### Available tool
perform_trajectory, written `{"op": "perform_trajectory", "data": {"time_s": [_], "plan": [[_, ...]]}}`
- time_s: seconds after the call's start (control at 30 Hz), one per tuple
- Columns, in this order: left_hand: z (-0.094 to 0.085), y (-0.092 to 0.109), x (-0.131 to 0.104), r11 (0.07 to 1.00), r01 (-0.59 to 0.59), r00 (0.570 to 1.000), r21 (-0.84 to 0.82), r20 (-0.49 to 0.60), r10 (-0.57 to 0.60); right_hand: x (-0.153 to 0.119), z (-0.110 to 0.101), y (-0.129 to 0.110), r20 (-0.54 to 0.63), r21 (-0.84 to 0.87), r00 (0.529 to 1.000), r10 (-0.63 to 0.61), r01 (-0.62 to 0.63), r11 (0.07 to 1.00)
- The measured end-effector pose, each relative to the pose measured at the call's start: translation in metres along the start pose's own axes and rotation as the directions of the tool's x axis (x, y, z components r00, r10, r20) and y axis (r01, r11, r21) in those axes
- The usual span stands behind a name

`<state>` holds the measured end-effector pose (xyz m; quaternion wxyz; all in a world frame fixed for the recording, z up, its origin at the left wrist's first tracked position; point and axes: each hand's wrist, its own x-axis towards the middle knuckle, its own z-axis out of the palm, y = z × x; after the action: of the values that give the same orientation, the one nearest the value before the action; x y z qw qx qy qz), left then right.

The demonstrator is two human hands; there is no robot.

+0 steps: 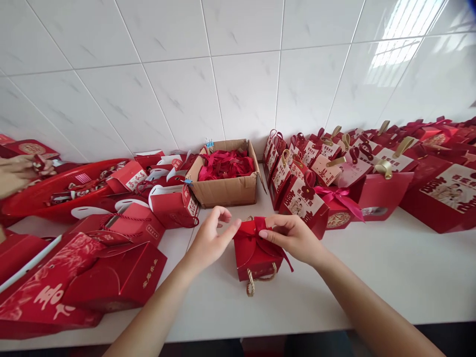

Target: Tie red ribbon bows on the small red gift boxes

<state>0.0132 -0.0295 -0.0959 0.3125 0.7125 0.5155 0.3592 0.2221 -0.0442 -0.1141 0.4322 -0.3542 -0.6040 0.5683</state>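
A small red gift box (pixel 247 253) stands before me on the white table, with a twisted rope handle (pixel 251 285) hanging at its front. A dark red ribbon (pixel 260 225) lies across its top, one tail trailing down the right side. My right hand (pixel 293 235) pinches this ribbon between thumb and fingers above the box. At the box's upper left corner is my left hand (pixel 213 240), its thumb and curled fingers apart, the thumb tip close to the ribbon; whether it touches cannot be made out.
Behind the box stands a cardboard carton (pixel 225 192) of red ribbons. Finished-looking gift boxes (pixel 305 198) crowd the right. Open red boxes (pixel 115 272) fill the left, near a red basin (pixel 100 173) of small packets. Another person's hand (pixel 22 171) is at far left.
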Motion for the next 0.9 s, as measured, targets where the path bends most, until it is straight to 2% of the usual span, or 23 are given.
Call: {"op": "perform_trajectory", "data": {"time_s": [0.1, 0.2, 0.3, 0.4, 0.47, 0.53, 0.6, 0.67, 0.73, 0.8, 0.9], "plan": [[-0.001, -0.016, -0.006, 0.986, 0.133, 0.982, -0.103, 0.146, -0.117, -0.002, 0.0, -0.001, 0.068, -0.009, 0.998, 0.004, -0.004, 1.0], [0.0, -0.022, -0.007, 0.972, 0.194, 0.967, -0.13, 0.195, -0.167, -0.002, 0.002, -0.003, 0.097, -0.132, 0.993, -0.063, 0.075, 0.988], [0.001, -0.023, -0.005, 0.959, 0.256, 0.951, -0.12, 0.21, -0.227, -0.001, 0.005, -0.005, 0.05, -0.203, 0.996, -0.073, 0.082, 0.976], [-0.005, -0.019, -0.003, 0.947, 0.31, 0.923, -0.084, 0.266, -0.278, 0.001, 0.009, -0.007, -0.01, -0.19, 1.0, -0.011, 0.009, 0.982], [-0.012, -0.013, -0.004, 0.955, 0.296, 0.908, -0.035, 0.32, -0.27, 0.001, 0.012, -0.009, -0.043, -0.164, 0.999, 0.031, -0.038, 0.986], [-0.021, -0.002, -0.006, 0.979, 0.2, 0.934, 0.028, 0.298, -0.199, 0.001, 0.015, -0.01, -0.08, -0.167, 0.995, 0.06, -0.072, 0.983], [-0.027, 0.013, -0.01, 0.994, 0.049, 0.971, 0.099, 0.229, -0.071, 0.001, 0.017, -0.01, -0.118, -0.207, 0.991, 0.068, -0.091, 0.974], [-0.031, 0.032, -0.013, 0.976, -0.115, 0.971, 0.184, 0.229, 0.071, 0.002, 0.019, -0.009, -0.158, -0.277, 0.986, 0.052, -0.095, 0.956], [-0.031, 0.051, -0.015, 0.904, -0.297, 0.931, 0.308, 0.304, 0.202, 0.002, 0.02, -0.01, -0.172, -0.356, 0.985, 0.009, -0.071, 0.932], [-0.03, 0.069, -0.013, 0.783, -0.453, 0.869, 0.426, 0.407, 0.282, 0.001, 0.021, -0.011, -0.133, -0.441, 0.99, -0.055, -0.01, 0.898], [-0.029, 0.089, -0.002, 0.651, -0.566, 0.805, 0.505, 0.509, 0.305, -0.002, 0.02, -0.014, -0.006, -0.543, 0.988, -0.153, 0.125, 0.831]]}}
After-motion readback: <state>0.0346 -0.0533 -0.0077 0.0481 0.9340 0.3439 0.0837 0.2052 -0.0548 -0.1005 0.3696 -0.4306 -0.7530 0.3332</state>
